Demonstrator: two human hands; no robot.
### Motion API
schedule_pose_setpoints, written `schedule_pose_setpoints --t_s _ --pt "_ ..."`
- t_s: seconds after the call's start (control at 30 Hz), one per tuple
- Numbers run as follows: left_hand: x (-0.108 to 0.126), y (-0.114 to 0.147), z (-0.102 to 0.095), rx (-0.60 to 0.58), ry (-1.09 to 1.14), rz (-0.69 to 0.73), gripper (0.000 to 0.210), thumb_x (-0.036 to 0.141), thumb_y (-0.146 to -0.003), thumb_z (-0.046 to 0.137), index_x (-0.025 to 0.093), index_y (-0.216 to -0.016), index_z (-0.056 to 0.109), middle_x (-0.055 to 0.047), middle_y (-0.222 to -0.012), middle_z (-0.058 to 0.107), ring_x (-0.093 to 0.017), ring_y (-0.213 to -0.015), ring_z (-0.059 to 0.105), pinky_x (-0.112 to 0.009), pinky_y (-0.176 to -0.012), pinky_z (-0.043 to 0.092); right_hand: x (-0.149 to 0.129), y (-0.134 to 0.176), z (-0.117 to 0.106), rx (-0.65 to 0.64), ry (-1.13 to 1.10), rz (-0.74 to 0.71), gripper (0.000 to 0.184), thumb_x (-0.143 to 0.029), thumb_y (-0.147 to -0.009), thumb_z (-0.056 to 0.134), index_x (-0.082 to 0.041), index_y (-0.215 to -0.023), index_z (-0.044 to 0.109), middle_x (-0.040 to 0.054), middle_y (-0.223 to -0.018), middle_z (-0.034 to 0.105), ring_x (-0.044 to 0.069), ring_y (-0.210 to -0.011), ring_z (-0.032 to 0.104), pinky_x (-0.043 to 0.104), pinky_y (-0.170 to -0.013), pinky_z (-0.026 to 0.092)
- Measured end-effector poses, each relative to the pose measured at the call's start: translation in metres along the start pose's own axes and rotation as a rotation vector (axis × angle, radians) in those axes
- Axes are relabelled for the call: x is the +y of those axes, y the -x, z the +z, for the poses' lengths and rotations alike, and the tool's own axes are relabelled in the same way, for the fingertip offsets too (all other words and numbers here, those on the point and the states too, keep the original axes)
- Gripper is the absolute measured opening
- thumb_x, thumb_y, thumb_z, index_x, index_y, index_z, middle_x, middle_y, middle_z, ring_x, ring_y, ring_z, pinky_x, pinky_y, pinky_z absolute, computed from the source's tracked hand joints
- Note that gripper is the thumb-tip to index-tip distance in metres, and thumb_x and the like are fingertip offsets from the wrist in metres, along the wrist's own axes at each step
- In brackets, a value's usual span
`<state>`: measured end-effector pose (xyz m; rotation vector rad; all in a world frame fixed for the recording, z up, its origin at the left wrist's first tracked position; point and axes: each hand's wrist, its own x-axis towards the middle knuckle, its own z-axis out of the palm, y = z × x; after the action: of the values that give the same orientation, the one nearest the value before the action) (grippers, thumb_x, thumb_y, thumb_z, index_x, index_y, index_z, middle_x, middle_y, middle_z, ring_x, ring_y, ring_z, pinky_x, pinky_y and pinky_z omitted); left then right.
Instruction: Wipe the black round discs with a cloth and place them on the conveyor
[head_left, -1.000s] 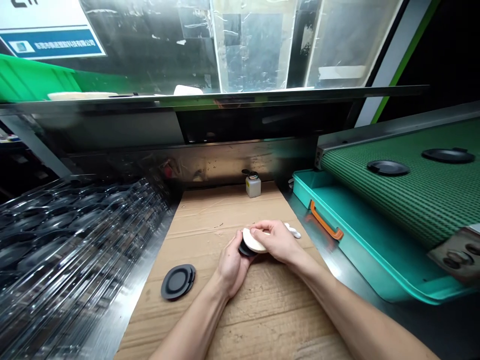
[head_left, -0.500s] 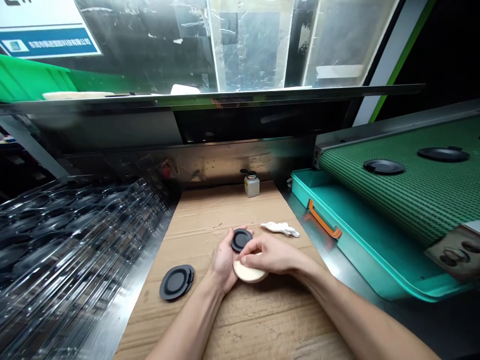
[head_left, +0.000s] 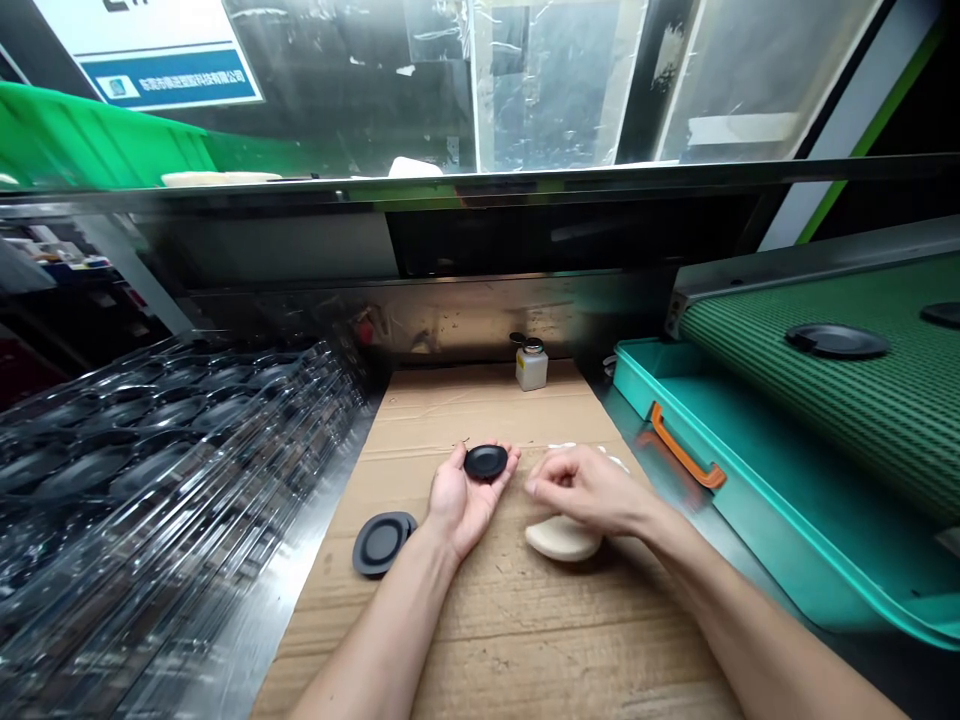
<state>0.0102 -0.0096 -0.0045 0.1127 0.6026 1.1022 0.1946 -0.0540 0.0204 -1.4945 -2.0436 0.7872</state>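
Observation:
My left hand (head_left: 459, 505) is palm up, with a small black round disc-shaped part (head_left: 486, 461) held on the fingers beside the thumb. To its right, my right hand (head_left: 592, 492) is closed, fingertips curled together and apart from the disc. A cream-coloured rounded pad (head_left: 562, 540) hangs under my right hand, gripped by the lower fingers, which are partly hidden. On the cardboard left of my left forearm lie black round parts (head_left: 380, 543), overlapping. Behind my right hand, a crumpled white cloth or glove (head_left: 562, 446) is mostly covered.
A small white bottle (head_left: 532, 367) stands at the cardboard's (head_left: 480, 400) back edge. Clear plastic trays (head_left: 172, 480) with black parts are stacked at left. At right, a teal bin (head_left: 757, 540) with an orange handle sits below a green conveyor (head_left: 810, 400) carrying black parts (head_left: 838, 341).
My right hand has drawn away to the right from the black disc, the pad going with it. The disc in my left hand is now tilted differently. The camera view has turned slightly left.

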Motion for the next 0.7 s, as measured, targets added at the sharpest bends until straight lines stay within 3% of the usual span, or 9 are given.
schedule_pose_setpoints --t_s 0.07,0.13,0.23,0.47,0.7 --pt "0.000 0.000 0.000 0.006 -0.009 -0.004 0.037 0.036 -0.095 0.036 0.004 -0.105 0.052 -0.024 -0.102 0.062 -0.033 -0.106 0.063 -0.042 -0.078 0.061 0.008 -0.002 -0.005 0.253 0.242 0.013 0.027 -0.040 -0.086 0.053 -0.021 -0.080 0.071 0.0043 -0.083 0.065 0.020 -0.085 0.054 0.029 -0.072 0.037" --pt "-0.001 0.000 -0.001 0.002 -0.040 -0.001 0.038 0.037 -0.095 0.036 0.004 -0.105 0.052 -0.025 -0.104 0.062 -0.031 -0.103 0.064 -0.041 -0.079 0.060 0.020 -0.005 -0.009 0.369 0.458 0.087 0.022 -0.039 -0.084 0.057 -0.024 -0.090 0.070 0.0060 -0.092 0.066 0.024 -0.095 0.052 0.033 -0.077 0.036" --pt "-0.005 -0.001 -0.001 -0.028 -0.134 0.011 0.039 0.040 -0.095 0.038 0.005 -0.103 0.054 -0.025 -0.105 0.062 -0.028 -0.097 0.067 -0.039 -0.078 0.060 0.032 -0.010 -0.008 0.325 0.531 0.126 0.019 -0.034 -0.087 0.055 -0.022 -0.093 0.068 0.0072 -0.091 0.066 0.023 -0.091 0.054 0.032 -0.076 0.036" --pt "-0.023 -0.001 -0.005 -0.156 -0.331 0.117 0.032 0.040 -0.092 0.046 0.011 -0.098 0.059 -0.014 -0.098 0.068 -0.022 -0.090 0.066 -0.038 -0.081 0.056 0.003 -0.016 0.024 0.337 0.205 -0.167 0.017 -0.029 -0.091 0.049 -0.021 -0.082 0.062 0.0009 -0.079 0.060 0.014 -0.075 0.053 0.024 -0.069 0.036" --pt "-0.036 0.000 -0.006 -0.207 -0.482 0.220 0.035 0.044 -0.084 0.058 0.013 -0.097 0.065 -0.009 -0.097 0.070 -0.022 -0.095 0.064 -0.033 -0.083 0.051 -0.007 -0.023 0.041 0.364 0.229 -0.132 0.018 -0.027 -0.091 0.048 -0.022 -0.084 0.064 0.0005 -0.076 0.053 0.013 -0.070 0.051 0.023 -0.067 0.036"
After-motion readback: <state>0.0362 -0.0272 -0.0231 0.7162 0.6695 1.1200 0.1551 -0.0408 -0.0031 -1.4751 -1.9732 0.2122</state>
